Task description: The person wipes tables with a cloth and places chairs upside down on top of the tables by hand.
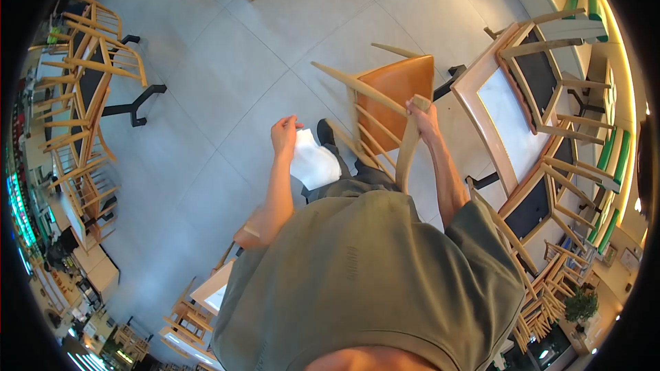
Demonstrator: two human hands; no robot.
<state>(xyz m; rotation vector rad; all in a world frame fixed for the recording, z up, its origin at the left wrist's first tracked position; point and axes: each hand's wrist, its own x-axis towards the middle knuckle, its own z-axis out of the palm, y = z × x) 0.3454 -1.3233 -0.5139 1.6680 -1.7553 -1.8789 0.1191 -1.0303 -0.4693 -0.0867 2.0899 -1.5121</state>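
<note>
In the head view my left hand (283, 136) is closed on a white cloth (315, 163), which hangs down beside my leg. My right hand (425, 122) is wrapped round the curved wooden backrest of a chair (399, 93) with an orange-brown seat. The chair is right in front of me, its backrest towards my body. Whether all its legs touch the floor, I cannot tell. My torso hides part of its near side.
To the right stands a table (471, 99) with upturned chairs (536, 75) on tables beside it. Green-edged bench seats (608, 158) line the right wall. More chairs (89, 82) are stacked on tables at the left. Grey tiled floor (227, 62) lies ahead.
</note>
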